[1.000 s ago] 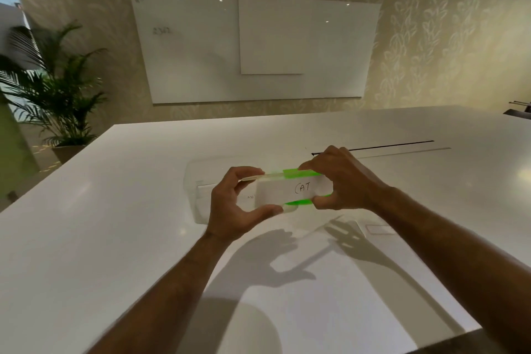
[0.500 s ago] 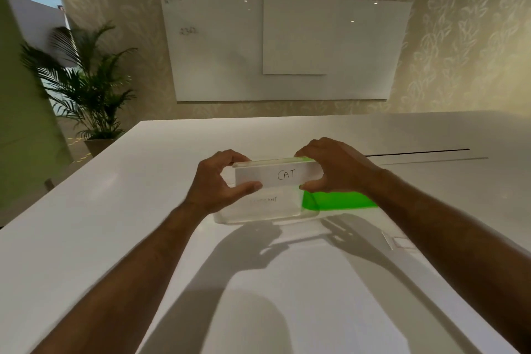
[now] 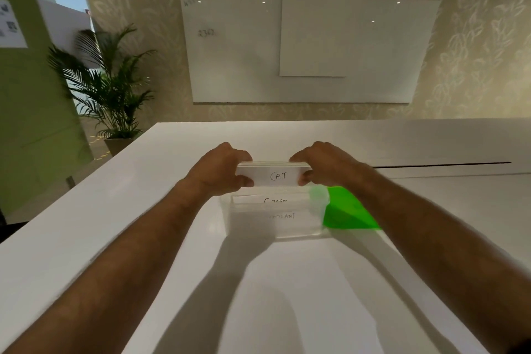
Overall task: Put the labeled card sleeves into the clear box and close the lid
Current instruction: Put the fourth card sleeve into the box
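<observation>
Both forearms reach forward over desk (image 3: 143, 238) | left hand (image 3: 221, 171) pinches left end of "CAT" sleeve (image 3: 277, 176) | right hand (image 3: 324, 165) pinches right end | sleeve upright above open clear box (image 3: 275, 221) | green lid (image 3: 349, 211) beside box, right.

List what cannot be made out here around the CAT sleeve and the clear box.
- Head view: the lower edge of the CAT sleeve, so whether it has entered the clear box, is too blurred to tell.
- The labels on the two sleeves in the box are blurred and partly cut off.
- Both ends of the CAT sleeve are covered by the left hand and right hand.
- The green lid is partly behind the right forearm.
</observation>
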Tool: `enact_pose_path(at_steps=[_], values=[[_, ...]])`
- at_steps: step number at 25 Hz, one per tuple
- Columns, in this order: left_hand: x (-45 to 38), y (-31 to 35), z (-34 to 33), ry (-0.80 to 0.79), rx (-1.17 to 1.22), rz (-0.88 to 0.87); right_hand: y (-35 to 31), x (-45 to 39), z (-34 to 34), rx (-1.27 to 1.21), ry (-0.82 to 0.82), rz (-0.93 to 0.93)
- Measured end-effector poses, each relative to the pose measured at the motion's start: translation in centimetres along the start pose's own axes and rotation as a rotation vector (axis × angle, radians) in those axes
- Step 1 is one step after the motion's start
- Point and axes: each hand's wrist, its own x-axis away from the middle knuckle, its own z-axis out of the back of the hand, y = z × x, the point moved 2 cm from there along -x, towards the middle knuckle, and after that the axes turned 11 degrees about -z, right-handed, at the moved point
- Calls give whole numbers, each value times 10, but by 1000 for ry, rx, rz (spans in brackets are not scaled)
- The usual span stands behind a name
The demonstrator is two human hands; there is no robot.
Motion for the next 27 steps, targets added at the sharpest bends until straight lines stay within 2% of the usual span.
enact_pose_path(at_steps=[6, 12, 16, 27], values=[[-26, -10, -16, -272, -102, 66, -1, -31, -21, 61, -137, 21], [-40, -14, -38, -406, -205, 86, 1, -49, -46, 73, -247, 37], [-44, -13, -54, -549, -283, 81, -2, -57, -63, 98, -313, 52], [-47, -12, -72, -649, -302, 105, -3, -64, -83, 102, -327, 57]])
